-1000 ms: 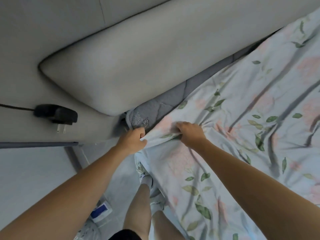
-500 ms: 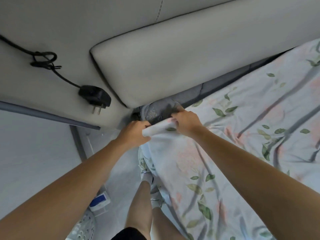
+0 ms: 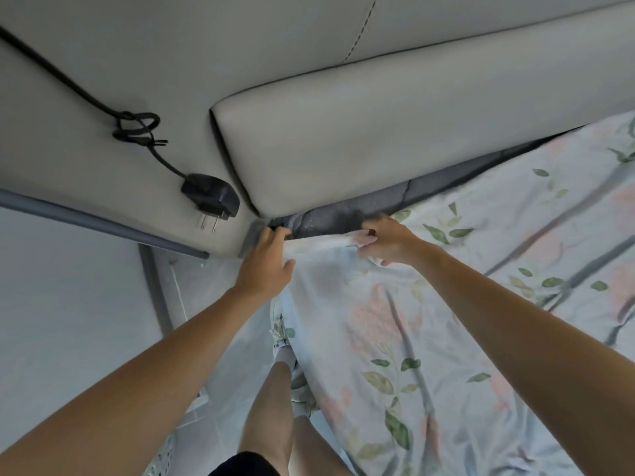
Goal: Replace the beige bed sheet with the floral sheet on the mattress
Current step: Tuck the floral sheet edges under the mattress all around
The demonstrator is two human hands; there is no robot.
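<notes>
The floral sheet (image 3: 429,338) lies spread over the bed, covering the right and lower part of the view; its near side hangs down over the bed edge beside the person's legs (image 3: 271,407). The top hem at the corner is stretched into a taut band between the two hands. Beyond that hem a strip of grey mattress (image 3: 343,214) shows uncovered, directly under the padded headboard cushion (image 3: 395,139).

The left hand (image 3: 266,266) is at the outer corner; its fingers are curled over the hem end and reach down into the gap at the mattress corner, so it grips the sheet. The right hand (image 3: 388,240) pinches the same hem further along, thumb and curled fingers clamped on the fabric.

Compared with half a second ago, the hem is drawn higher, close to the headboard cushion, and less grey mattress is exposed. The hands are now wider apart, where previously they were nearly together. The left hand has moved from the side of the corner to the corner top.

A black power adapter (image 3: 211,197) with its prongs out rests on the ledge left of the cushion, its knotted black cord (image 3: 137,130) running up and left. Both appear shifted further right and down in the view than before.
</notes>
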